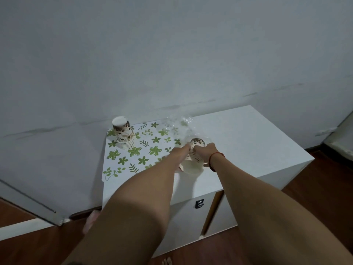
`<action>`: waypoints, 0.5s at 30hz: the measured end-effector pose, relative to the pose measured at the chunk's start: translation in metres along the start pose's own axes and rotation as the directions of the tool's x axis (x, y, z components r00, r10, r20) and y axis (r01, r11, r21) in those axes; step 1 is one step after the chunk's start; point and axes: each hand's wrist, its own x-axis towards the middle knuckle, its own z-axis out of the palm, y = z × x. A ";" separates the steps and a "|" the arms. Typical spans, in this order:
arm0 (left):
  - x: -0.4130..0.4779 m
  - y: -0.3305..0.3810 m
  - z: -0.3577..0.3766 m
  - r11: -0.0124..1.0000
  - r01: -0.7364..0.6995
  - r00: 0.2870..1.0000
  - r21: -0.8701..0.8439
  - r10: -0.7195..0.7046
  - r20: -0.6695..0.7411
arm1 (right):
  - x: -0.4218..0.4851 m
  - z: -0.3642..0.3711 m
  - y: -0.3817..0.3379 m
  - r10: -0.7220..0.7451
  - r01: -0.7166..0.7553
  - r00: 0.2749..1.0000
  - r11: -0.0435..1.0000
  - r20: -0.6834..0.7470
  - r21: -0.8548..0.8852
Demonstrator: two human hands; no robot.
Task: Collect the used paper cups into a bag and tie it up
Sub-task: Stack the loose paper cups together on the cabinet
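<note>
The left hand [181,150] and right hand [204,150] each curl round a nested cup stack [191,163] held between them, its long axis pointing away toward the clear bag [177,124] just beyond. A second stack [124,136] stands farther left, nearer the left hand.

The mat [133,155] covers the left part of the counter [248,131] top. On the mat's far left corner stands an upturned stack of cups [124,134]. The bag [177,125] lies across the mat's far right corner, spilling onto the counter beyond it. Just off the mat's right edge, nearer than the bag, a second stack [193,159] lies tilted, with its far end at the bag's near edge. The left hand [181,150] is on its mat side and the right hand [205,150] on its other side. The wall [172,54] rises behind the mat.
</note>
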 end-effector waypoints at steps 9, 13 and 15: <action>-0.028 0.004 -0.007 0.999 -0.031 0.994 0.025 0.028 0.108 | -0.023 -0.003 -0.003 0.022 -0.028 0.994 0.998 0.103 0.053; -0.040 0.013 -0.012 0.991 -0.122 0.991 0.053 0.119 0.062 | -0.032 -0.007 -0.004 -0.052 0.039 0.994 0.991 0.096 0.126; -0.047 0.018 -0.015 0.982 -0.182 0.983 0.049 0.182 0.003 | -0.037 -0.006 -0.008 -0.119 0.105 0.990 0.981 0.081 0.162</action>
